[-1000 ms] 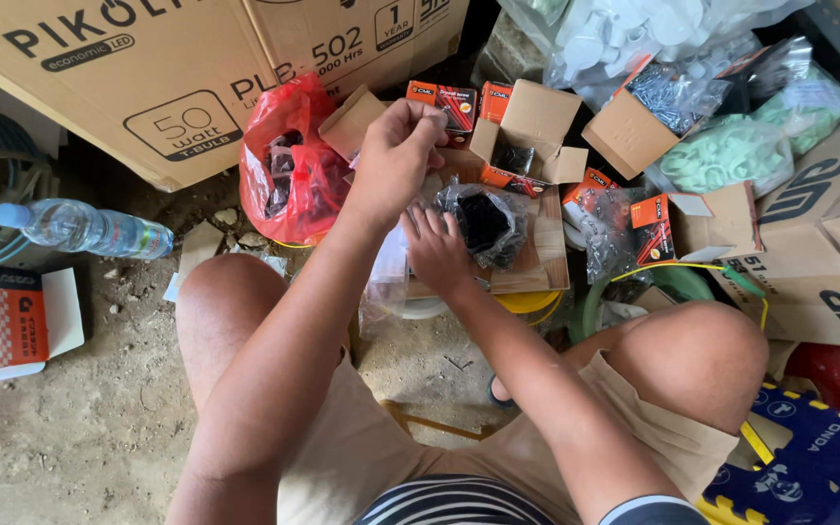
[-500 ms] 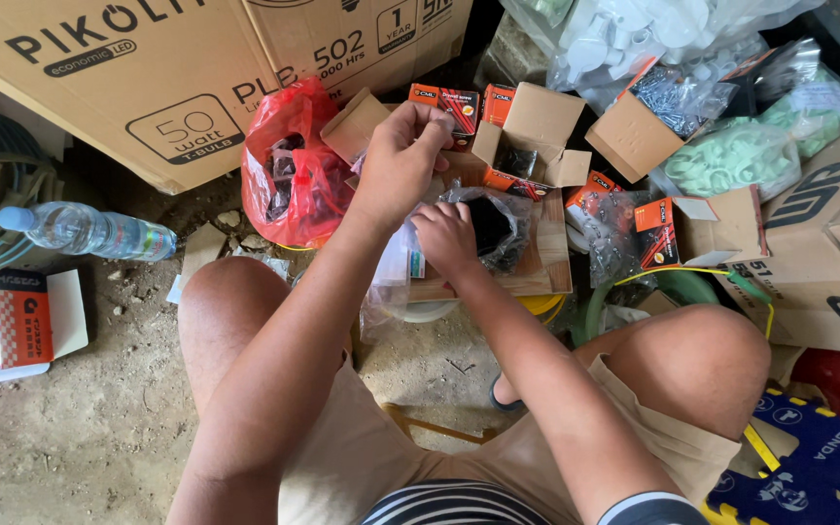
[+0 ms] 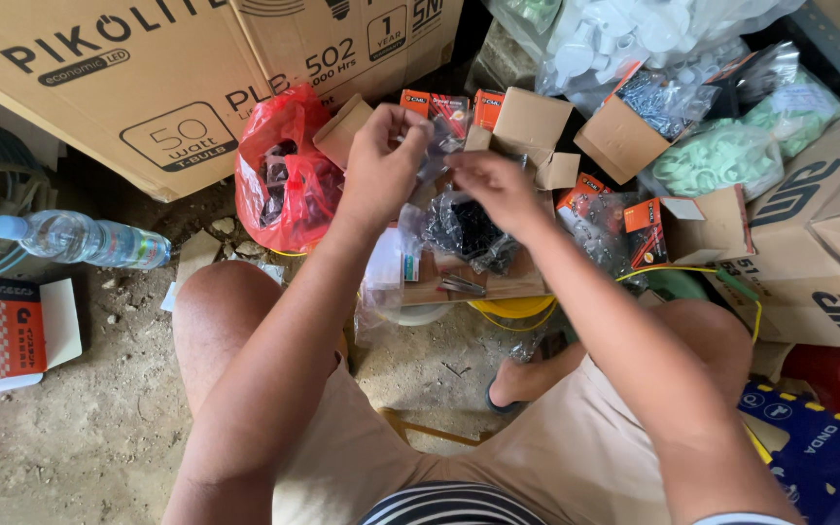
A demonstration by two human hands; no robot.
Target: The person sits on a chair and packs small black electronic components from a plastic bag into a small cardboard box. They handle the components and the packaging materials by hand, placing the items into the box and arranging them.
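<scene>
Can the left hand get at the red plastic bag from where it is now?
Probably yes. The left hand is raised just right of the red plastic bag, with nothing between them. It does pinch a small clear packet together with the right hand, so it would have to let go first.

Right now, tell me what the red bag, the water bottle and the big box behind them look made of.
Red bag: thin glossy plastic film; it crinkles, shines and shows dark contents through it.
Water bottle: clear plastic, ridged, see-through, with a blue cap.
Big box: brown corrugated cardboard, matte, with folded flaps and black printing.
</scene>
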